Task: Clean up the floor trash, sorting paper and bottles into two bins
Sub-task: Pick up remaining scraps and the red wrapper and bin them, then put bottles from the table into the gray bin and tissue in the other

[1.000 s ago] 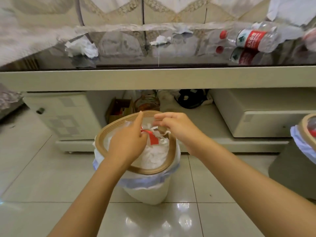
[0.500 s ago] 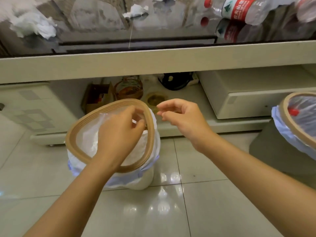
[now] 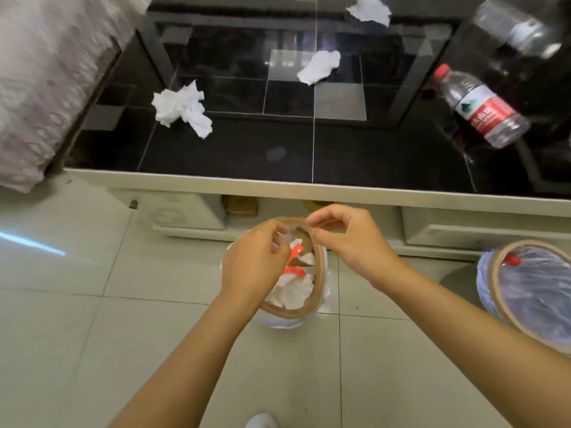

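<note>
My left hand (image 3: 256, 257) hovers over the white paper bin (image 3: 320, 274) with its tan rim, fingers curled. A small red and white paper scrap (image 3: 296, 250) lies right at the fingertips; whether it is held is unclear. White crumpled paper and red scraps fill the bin. Just beyond the bin's far rim is my right hand (image 3: 349, 239), thumb and forefinger pinched with nothing visible between them. On the floor at the right, a second bin (image 3: 494, 282) holds a clear bottle with a red cap. A red-labelled bottle (image 3: 482, 106) and crumpled papers (image 3: 182, 109) (image 3: 319, 67) lie on the black table top (image 3: 247, 156).
The low table's cream edge (image 3: 309, 186) runs across just beyond the bins, with drawers and a shelf under it. Another clear bottle (image 3: 519, 29) and another paper wad (image 3: 369, 9) lie at the table's far side. A pale patterned cloth (image 3: 46, 72) hangs at the left. Glossy floor tiles surround the bins.
The view has tilted from facing the table's front to looking down on its top. Both hands remain over the paper bin. Red scraps show in the bin again.
</note>
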Tool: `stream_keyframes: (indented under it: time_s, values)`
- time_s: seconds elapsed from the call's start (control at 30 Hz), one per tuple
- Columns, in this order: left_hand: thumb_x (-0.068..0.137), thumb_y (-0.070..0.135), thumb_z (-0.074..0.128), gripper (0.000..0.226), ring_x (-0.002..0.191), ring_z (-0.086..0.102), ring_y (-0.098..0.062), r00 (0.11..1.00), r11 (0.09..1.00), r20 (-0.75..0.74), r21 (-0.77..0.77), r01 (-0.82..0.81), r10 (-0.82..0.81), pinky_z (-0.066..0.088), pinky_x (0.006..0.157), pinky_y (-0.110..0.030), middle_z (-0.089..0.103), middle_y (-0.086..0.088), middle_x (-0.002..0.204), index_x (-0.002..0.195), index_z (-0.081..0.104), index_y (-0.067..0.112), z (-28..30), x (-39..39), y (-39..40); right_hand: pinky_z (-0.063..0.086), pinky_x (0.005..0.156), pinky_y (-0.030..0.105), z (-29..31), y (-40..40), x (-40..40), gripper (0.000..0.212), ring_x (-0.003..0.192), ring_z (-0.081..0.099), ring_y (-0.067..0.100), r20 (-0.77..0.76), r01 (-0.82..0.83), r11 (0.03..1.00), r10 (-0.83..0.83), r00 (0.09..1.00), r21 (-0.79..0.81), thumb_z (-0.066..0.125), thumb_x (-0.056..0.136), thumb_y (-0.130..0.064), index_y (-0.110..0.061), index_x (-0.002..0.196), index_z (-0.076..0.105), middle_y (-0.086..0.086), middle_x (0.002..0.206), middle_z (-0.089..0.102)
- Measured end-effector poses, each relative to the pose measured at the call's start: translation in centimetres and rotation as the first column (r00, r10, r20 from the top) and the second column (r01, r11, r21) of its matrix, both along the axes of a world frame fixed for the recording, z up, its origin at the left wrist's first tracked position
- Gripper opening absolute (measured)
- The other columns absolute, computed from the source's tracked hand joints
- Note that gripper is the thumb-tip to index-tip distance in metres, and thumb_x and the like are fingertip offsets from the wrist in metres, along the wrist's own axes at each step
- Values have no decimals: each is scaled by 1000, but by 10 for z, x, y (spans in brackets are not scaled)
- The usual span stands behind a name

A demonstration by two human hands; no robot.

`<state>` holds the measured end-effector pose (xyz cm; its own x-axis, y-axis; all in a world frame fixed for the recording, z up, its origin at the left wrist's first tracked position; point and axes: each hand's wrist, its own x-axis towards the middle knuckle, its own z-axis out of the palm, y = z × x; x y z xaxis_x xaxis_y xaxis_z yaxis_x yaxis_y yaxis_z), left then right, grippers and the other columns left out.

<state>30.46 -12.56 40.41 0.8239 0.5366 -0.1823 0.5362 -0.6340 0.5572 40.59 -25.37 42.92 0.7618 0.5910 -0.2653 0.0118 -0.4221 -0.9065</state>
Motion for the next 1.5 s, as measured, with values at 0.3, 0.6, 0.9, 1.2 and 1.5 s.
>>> stream_keyframes:
  time_s: [0.3,0.6,0.9,1.2,1.5]
  values:
    - [89,31,52,28,98,62,-13,996,1000,-93,-11,16,-17,50,81,-30,65,15,106,116,54,37,74,22,94,47,79,16,66,81,43,22,90,61,7,83,-50,988,62,995,-143,68,77,-2,-21,88,70,-7,94,66]
    - [74,33,78,79,125,46,-25,972,972,-7,7,-235,235,47,98,-45,45,-2,139,139,36,24,57,100,198,40,68,1,42,120,108,26,90,58,4,34,-77,985,83,996,-157,70,81,-7,-33,83,64,-12,96,59]
    - [73,57,68,80,135,31,-27,886,975,-442,217,-44,138,25,107,-58,37,0,144,139,31,29,22,187,274,45,79,14,16,166,159,28,93,58,4,-57,-119,975,110,992,-189,69,80,-3,-30,85,66,-11,99,61]
    - [95,17,44,22,90,62,-22,971,987,-213,133,-85,112,42,81,-36,65,0,106,111,56,24,10,188,288,43,73,5,8,195,156,28,86,58,-2,-122,-61,964,30,992,-259,69,81,-5,-33,83,65,-12,97,60]
    - [102,24,34,15,79,58,-12,936,809,8,-505,-300,352,50,66,-28,57,6,90,109,48,25,32,182,305,43,68,4,11,235,144,26,84,60,2,-149,73,965,-113,982,-250,66,84,-3,-30,81,65,-9,97,63]
